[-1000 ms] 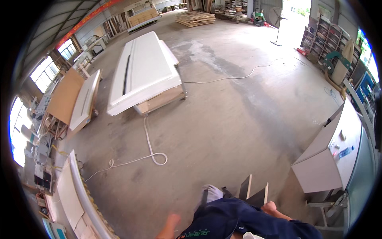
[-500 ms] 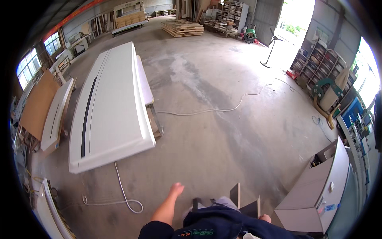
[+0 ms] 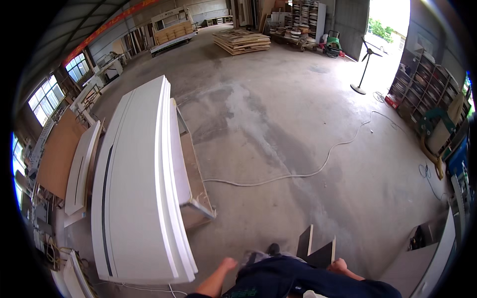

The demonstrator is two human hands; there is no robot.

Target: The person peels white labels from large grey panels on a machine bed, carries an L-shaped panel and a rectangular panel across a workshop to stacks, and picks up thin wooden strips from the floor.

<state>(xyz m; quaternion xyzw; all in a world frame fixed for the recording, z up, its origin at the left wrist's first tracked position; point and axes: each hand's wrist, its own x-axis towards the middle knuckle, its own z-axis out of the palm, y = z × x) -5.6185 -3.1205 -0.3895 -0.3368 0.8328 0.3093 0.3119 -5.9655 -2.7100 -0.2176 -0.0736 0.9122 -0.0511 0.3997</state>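
My left hand (image 3: pixel 228 263) hangs beside my body with its fingers curled closed, and nothing shows in it. The stack of white door panels (image 3: pixel 134 198) is the nearest thing to it, some way off to the left. Low in front of my right side is a dark board piece (image 3: pixel 322 255) with pale edges; two of its upright parts show. My right hand (image 3: pixel 339 265) is closed at the right edge of this piece and carries it. My dark-clothed body hides its lower part.
A work stand (image 3: pixel 203 208) supports the white stack. A pale hose (image 3: pixel 258 184) crosses the concrete floor. A grey cabinet (image 3: pixel 407 265) stands at lower right, a fan (image 3: pixel 365 64) near the bright doorway. A pile of boards (image 3: pixel 241 40) lies far ahead.
I have moved forward; the white stack and the grey cabinet now sit lower in view. My right hand has come into fuller view, still at the dark board piece.
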